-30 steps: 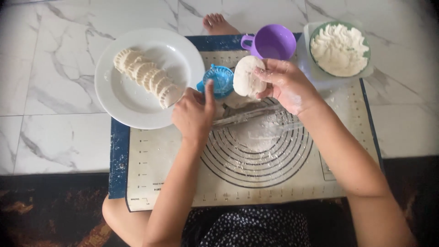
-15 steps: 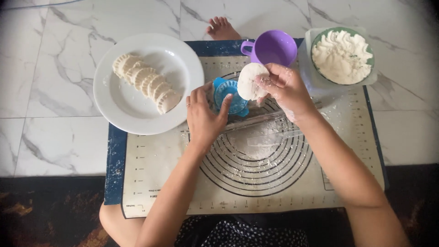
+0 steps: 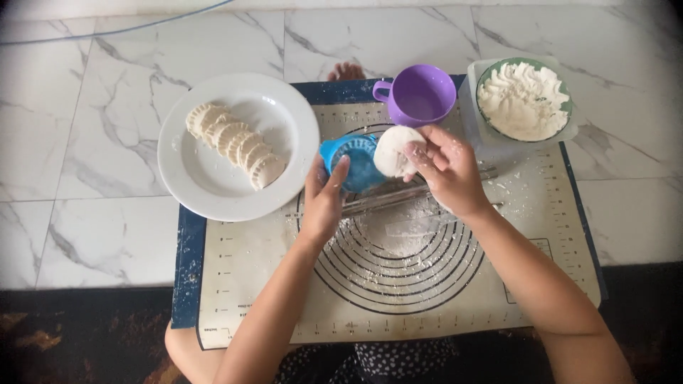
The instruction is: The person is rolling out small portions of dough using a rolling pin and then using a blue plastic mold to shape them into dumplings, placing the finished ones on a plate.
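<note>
Left hand (image 3: 324, 203) reaching in over the mat (image 3: 398, 284), fingers curled onto the blue dumpling mold (image 3: 352, 162), right hand (image 3: 447, 171) raised beside it, fingertips pinching the round dough disc (image 3: 393, 151) just over the mold's right edge.

Just one view here, a head cam worn by the person, looking almost straight down at the floor from sitting height. It faces forward and away from the body, so their lap is at 6 o'clock and a bare foot (image 3: 346, 70) peeks in at 12. The cream silicone baking mat with black ring markings (image 3: 398, 284) fills the middle, fairly close up. White marble floor tiles (image 3: 85, 156) run from 9 round to 3. Corners go dark, lens vignette.
</note>
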